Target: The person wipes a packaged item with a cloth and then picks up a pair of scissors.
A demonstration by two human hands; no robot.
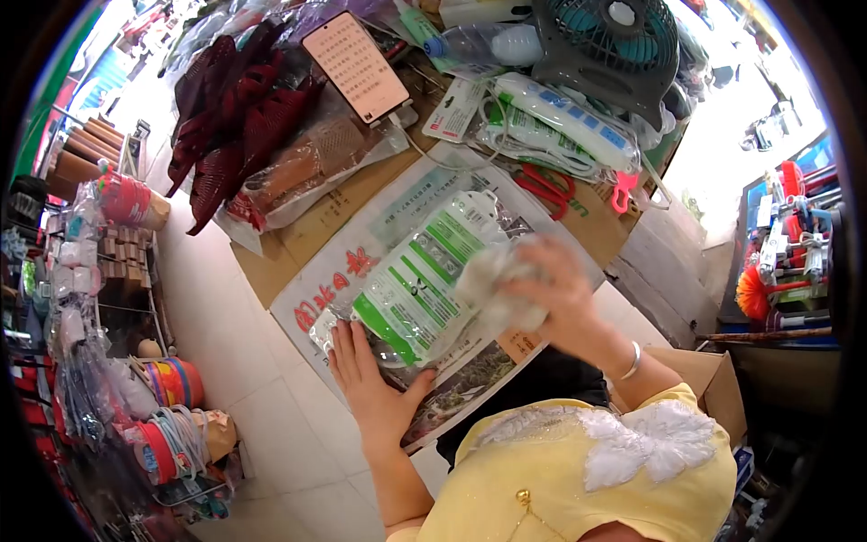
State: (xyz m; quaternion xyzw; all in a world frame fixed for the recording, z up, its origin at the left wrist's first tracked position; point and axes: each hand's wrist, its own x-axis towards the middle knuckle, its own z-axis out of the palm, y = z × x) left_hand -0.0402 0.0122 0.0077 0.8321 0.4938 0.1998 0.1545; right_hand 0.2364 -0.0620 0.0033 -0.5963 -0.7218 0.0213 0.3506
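A clear plastic package with green and white printing (424,280) lies on a newspaper (312,271) spread over cardboard. My left hand (375,384) rests on the lower left end of the package with its fingers spread. Over the package's right side, my right hand (560,294) holds a crumpled whitish cloth (501,285); both are blurred by motion. A bracelet circles my right wrist.
Beyond the newspaper are a lit phone (357,68) on a cable, dark red mesh fabric (239,117), red scissors (548,191), a white power strip (569,117), a plastic bottle (488,45) and a fan (610,45). Shelves of goods (135,262) stand left; tools (795,244) hang right.
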